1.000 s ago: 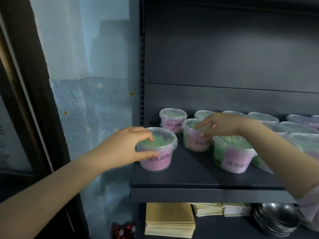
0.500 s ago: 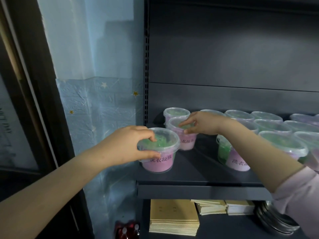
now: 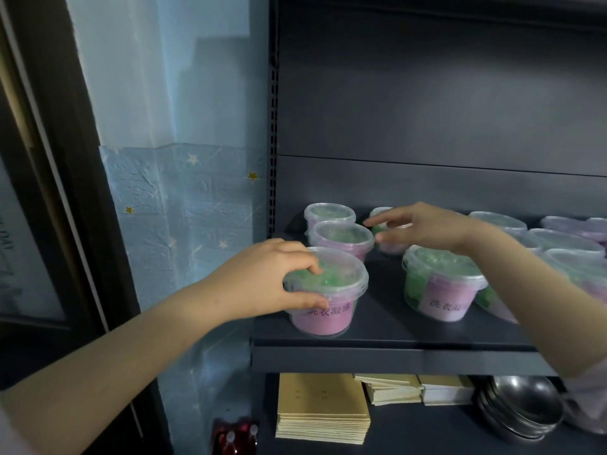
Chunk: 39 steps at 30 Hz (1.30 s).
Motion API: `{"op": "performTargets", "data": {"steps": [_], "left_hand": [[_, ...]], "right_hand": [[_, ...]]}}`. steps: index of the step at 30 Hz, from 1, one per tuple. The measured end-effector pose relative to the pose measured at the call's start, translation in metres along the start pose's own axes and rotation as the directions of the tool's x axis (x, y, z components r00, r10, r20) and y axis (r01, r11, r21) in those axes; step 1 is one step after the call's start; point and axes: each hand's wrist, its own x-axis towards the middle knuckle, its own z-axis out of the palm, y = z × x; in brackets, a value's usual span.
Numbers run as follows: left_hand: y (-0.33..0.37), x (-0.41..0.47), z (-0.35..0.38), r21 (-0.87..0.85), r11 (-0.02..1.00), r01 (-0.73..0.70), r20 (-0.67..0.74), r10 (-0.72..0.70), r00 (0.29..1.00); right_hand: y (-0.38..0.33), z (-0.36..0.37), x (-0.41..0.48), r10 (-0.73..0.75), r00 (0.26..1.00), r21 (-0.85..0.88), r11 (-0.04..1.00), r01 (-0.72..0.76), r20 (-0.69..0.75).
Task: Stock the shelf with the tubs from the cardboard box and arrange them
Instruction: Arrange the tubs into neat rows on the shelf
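Observation:
Clear lidded tubs with pink labels and green filling stand on a dark shelf (image 3: 387,336). My left hand (image 3: 262,284) grips the front left tub (image 3: 331,300) by its lid rim, near the shelf's front edge. Behind it stand a second tub (image 3: 343,236) and a third tub (image 3: 328,214) in a line. My right hand (image 3: 423,226) hovers with fingers spread and relaxed just right of the second tub, in front of a partly hidden tub (image 3: 382,229). Another front tub (image 3: 443,287) sits below my right wrist. The cardboard box is out of view.
Several more tubs (image 3: 558,244) fill the shelf's right side. Below, stacks of yellow booklets (image 3: 322,408) and nested metal bowls (image 3: 522,408) sit on the lower shelf. A blue starred wall (image 3: 184,205) borders the shelf's left upright.
My right hand has let go of the second tub, now set behind the front left one, and drawn back to the right. My left hand keeps its grip.

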Motion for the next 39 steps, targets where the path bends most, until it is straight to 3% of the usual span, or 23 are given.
{"op": "performTargets", "data": {"steps": [5,9,16,23,27,29,32,39], "left_hand": [[0.016,0.016,0.01,0.02,1.0,-0.02,0.012,0.019,1.0],[0.018,0.023,0.017,-0.007,1.0,-0.028,-0.024,0.028,0.999],[0.025,0.02,0.019,-0.008,1.0,-0.013,-0.041,0.012,0.999],[0.035,0.021,0.015,-0.118,0.99,0.077,0.043,-0.072,0.996],[0.041,0.033,0.008,-0.156,0.985,0.077,0.037,-0.072,0.997],[0.047,0.042,0.009,-0.123,0.99,0.063,0.046,-0.057,0.997],[0.059,0.053,0.012,-0.046,0.994,0.1,0.168,-0.091,0.982],[0.063,0.058,0.011,-0.008,0.993,0.119,0.209,-0.115,0.971]], "right_hand": [[0.028,-0.022,-0.046,0.041,0.997,-0.215,0.975,-0.055,-0.066],[0.043,-0.018,-0.067,0.108,0.991,-0.097,0.99,-0.1,0.08],[0.053,-0.012,-0.065,0.076,0.994,0.044,0.996,-0.079,0.073],[0.047,-0.014,-0.07,0.089,0.994,-0.048,0.995,-0.086,0.057],[0.046,-0.03,-0.079,0.075,0.995,-0.16,0.983,-0.086,-0.072],[0.046,-0.034,-0.08,0.108,0.994,-0.195,0.975,-0.109,-0.018],[0.054,-0.032,-0.081,0.103,0.992,-0.242,0.967,-0.082,0.075],[0.048,-0.019,-0.087,-0.056,0.995,-0.094,0.994,0.064,0.086]]}}
